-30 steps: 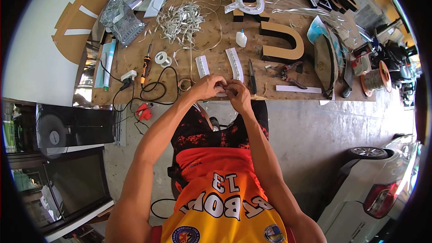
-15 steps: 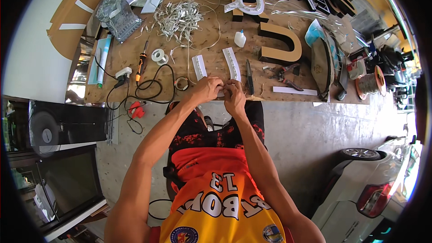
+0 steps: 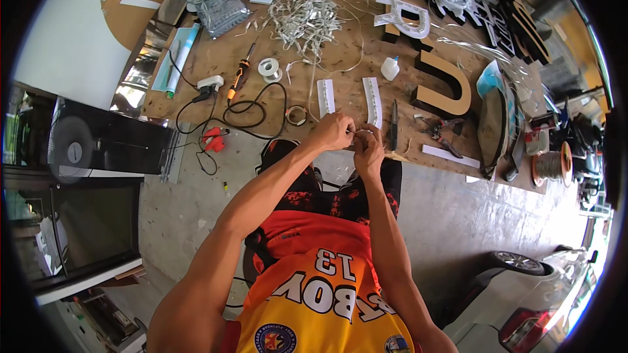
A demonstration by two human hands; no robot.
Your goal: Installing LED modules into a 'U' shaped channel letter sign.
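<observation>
My left hand (image 3: 334, 132) and my right hand (image 3: 369, 154) meet at the table's near edge, fingers pinched and almost touching. Something thin and pale seems to lie between the fingertips, too small to name. Just beyond the hands are two white arms, a left one (image 3: 326, 97) and a bent right one (image 3: 372, 100), with small light modules along them. Their near ends are hidden by my hands, so I cannot tell whether they join. A black-handled cutter (image 3: 394, 125) lies right of them. A roll of tape (image 3: 296, 115) is to the left.
A soldering iron (image 3: 241, 76), solder spool (image 3: 269, 70) and black cable (image 3: 261, 112) are at left. Tangled light strings (image 3: 306, 21) lie beyond. A glue bottle (image 3: 390, 68), U-shaped letter (image 3: 447, 85), pliers (image 3: 445, 132) and pouch (image 3: 495, 132) occupy the right.
The view has turned, so the table appears farther right and tilted. My hands remain together at the edge, drawn slightly nearer to me from the white arms.
</observation>
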